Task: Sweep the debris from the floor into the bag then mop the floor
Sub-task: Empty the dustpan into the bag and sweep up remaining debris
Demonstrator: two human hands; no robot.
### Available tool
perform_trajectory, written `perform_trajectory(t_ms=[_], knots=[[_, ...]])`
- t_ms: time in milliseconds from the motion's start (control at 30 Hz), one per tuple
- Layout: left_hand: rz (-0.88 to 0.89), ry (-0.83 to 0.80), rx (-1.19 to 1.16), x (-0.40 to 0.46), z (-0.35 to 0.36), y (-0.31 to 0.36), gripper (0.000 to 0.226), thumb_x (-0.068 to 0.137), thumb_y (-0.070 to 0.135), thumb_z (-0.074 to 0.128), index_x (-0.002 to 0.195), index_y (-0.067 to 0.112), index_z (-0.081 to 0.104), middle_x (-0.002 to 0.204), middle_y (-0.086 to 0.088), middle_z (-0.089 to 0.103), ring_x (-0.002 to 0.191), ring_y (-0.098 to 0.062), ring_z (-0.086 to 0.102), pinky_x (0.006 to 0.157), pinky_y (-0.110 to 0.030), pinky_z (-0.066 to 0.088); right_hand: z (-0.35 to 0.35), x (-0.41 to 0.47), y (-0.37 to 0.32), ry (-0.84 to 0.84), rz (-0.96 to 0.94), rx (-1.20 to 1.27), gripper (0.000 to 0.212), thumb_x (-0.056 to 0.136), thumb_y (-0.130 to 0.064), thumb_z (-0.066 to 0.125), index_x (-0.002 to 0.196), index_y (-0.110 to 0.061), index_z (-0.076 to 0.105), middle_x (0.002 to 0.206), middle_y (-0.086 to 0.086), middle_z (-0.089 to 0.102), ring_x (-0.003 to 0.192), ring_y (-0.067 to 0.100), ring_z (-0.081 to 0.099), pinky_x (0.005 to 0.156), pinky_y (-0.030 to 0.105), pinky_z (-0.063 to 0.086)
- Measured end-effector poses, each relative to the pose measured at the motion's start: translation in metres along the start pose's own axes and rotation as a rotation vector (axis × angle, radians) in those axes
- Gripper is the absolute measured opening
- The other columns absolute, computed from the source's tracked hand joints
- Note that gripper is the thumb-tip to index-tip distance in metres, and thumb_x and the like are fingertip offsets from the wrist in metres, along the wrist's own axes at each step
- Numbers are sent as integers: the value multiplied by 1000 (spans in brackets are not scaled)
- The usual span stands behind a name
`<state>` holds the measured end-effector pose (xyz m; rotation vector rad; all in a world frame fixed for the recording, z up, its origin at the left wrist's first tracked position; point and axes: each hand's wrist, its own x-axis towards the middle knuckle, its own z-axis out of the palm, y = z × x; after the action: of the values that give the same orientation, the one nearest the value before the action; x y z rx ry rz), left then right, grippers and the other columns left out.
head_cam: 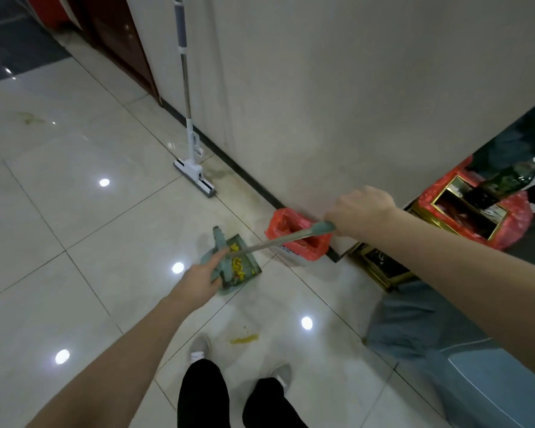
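A: Start at the left. What is your left hand [203, 281] doing?

B: Your fingers [218, 257] grip the dustpan [232, 264] by its handle, index laid along it. The pan sits low over the floor [74, 211], holding yellow and orange debris [237, 264].

A: And further right?

B: The brush [278, 240] runs as a long thin rod from the pan up and right to your right hand [359, 208], which is clenched round its top end. Whether the bristle end touches the debris I can't tell; it is hidden in the pan.

A: Where is the bag?

B: The red bag [294, 234] stands open against the wall [322, 88], just right of the pan and beyond it, under the rod. So the pan's load lies near the mouth, and your left hand is the one to carry it there; I judge the tip goes rightward and away from you.

A: Anything left on the floor?

B: A yellow smear [244, 338] lies between your shoes [200, 347] and the pan, so sweeping looks unfinished. The mop [187, 118] leans on the wall, well apart to the left of the bag, untouched.
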<state>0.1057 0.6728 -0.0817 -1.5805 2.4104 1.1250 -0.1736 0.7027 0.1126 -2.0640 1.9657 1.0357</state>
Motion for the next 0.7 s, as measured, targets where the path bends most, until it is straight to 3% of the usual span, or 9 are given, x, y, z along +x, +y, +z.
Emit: perform_trajectory(t_ms=[67,133,233,333,500,567,633,700], knots=[[-9,-4,-20,-7,3,-20,67,91,13,52,149,36,26,83,-13,62,63,-25,56,59,-28,45,13,-5,7,-60,39,34,25,100,-34,45,116,-26,63,84,-8,54,103,24,64,70,32,42],[-9,34,-46,-4,6,-27,66,92,15,53,148,35,26,90,-14,66,67,-24,57,62,-30,47,23,-9,9,-69,76,57,23,100,-31,45,115,-27,62,73,-9,41,90,23,62,68,32,44],[-12,25,-115,0,0,-28,70,92,17,55,149,38,20,101,-15,66,69,-25,60,63,-33,53,32,-18,10,-50,160,102,20,98,-32,46,112,-28,60,74,-9,44,74,19,54,62,32,45],[-136,-86,-312,-2,-12,-29,76,91,21,57,149,44,12,92,-12,62,51,-20,53,42,-28,46,41,-31,1,-87,254,176,24,98,-37,47,114,-26,59,79,-6,54,74,19,60,61,32,49],[-303,-232,-527,11,-23,-30,70,88,18,55,147,36,24,91,-15,67,55,-27,65,51,-33,55,61,-42,-21,-168,426,344,27,95,-38,51,115,-20,58,90,-2,61,74,17,60,61,31,45],[-336,-263,-606,15,-24,-26,66,91,14,51,147,33,23,88,-17,68,52,-25,64,44,-28,51,67,-49,-28,-178,443,370,27,96,-37,52,117,-20,54,91,-3,61,75,15,60,62,29,47],[-332,-180,-630,20,-25,-25,57,90,12,52,142,28,36,82,-17,66,48,-21,57,39,-27,46,75,-57,-32,-163,464,404,29,96,-35,53,121,-21,52,94,-4,62,75,13,61,63,27,48],[-318,-32,-608,23,-27,-28,44,86,17,57,129,27,53,92,-16,68,61,-28,59,53,-45,54,83,-65,-33,-144,490,436,29,96,-32,54,123,-23,52,95,-4,64,74,12,61,60,25,47]])
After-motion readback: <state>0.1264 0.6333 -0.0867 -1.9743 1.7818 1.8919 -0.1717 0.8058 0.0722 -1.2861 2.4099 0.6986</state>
